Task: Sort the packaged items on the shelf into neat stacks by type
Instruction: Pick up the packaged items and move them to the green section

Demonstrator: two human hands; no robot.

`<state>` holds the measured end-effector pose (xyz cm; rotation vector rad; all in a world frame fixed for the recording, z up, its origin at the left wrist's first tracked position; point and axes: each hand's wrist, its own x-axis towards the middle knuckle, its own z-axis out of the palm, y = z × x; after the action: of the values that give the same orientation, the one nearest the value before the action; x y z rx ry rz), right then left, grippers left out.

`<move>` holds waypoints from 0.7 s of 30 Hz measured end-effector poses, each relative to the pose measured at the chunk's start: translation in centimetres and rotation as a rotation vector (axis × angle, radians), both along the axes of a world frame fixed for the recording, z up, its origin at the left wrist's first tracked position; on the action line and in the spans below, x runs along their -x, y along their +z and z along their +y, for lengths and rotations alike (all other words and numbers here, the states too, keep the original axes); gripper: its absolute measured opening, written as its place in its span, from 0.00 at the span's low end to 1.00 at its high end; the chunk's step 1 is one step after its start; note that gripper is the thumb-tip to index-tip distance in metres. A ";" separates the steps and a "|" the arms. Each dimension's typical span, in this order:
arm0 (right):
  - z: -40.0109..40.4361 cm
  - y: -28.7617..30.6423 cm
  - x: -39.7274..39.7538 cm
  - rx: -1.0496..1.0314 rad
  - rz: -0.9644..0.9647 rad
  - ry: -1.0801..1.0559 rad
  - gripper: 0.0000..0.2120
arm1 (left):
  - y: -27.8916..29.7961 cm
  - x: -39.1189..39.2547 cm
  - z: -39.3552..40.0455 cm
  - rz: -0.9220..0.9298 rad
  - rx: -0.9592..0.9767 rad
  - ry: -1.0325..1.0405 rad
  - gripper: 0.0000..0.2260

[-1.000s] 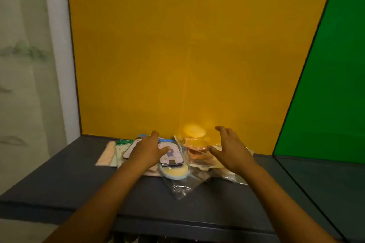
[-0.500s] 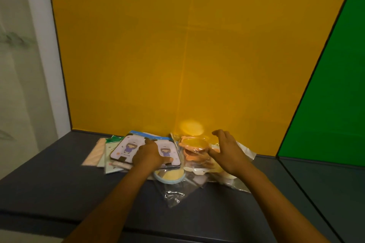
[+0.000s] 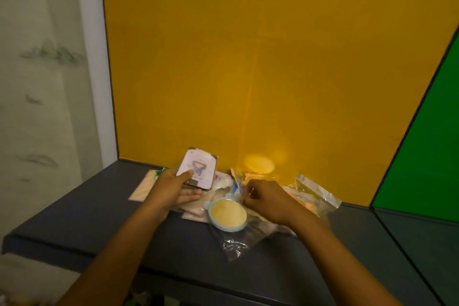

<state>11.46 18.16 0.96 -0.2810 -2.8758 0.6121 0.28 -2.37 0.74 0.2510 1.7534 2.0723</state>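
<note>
A jumble of packaged items lies on the dark shelf (image 3: pixel 82 221) against the yellow back wall. My left hand (image 3: pixel 171 189) holds a white card pack printed with a cartoon girl (image 3: pixel 198 168), lifted and tilted above the pile, thumb on its front. My right hand (image 3: pixel 268 200) has its fingers curled into the clear bags of orange items (image 3: pixel 308 196); what it grips is hidden. Between the hands lies a round blue-rimmed yellow puff (image 3: pixel 228 213) in a clear bag. Flat beige and green packs (image 3: pixel 144 186) lie at the left end.
The yellow back wall (image 3: pixel 248 69) rises right behind the pile. A green panel (image 3: pixel 427 151) closes off the right side, with a second dark shelf (image 3: pixel 422 243) below it. A pale patterned wall stands at the left. The shelf's front edge runs near my forearms.
My left hand has picked up the cartoon card pack and raised it off the pile. My right hand has curled down into the clear bags. The camera has shifted.
</note>
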 end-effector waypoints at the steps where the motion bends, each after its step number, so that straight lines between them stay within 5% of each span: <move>1: -0.4 -0.4 0.3 -0.032 -0.071 -0.001 0.11 | -0.1 -0.1 -0.9 -0.023 -0.042 0.009 0.10; 5: -1.6 -1.9 1.0 -0.136 -0.289 -0.086 0.21 | -1.0 -0.7 -3.8 -0.100 -0.113 0.057 0.12; 13: -2.5 -3.1 2.9 -0.172 -0.373 -0.196 0.55 | -2.9 -1.5 -8.3 -0.138 -0.108 0.081 0.14; 17: -3.2 -2.9 2.8 -0.329 -0.356 -0.202 0.51 | -3.3 -1.2 -9.7 -0.133 -0.106 0.085 0.13; 21: -3.2 -3.6 1.3 -0.271 -0.186 -0.334 0.33 | -3.4 -0.9 -10.4 -0.138 -0.108 0.075 0.12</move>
<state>10.19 14.96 -2.63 -0.7887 -2.9370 0.1410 1.21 -12.77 -2.65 0.0718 1.5960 2.1848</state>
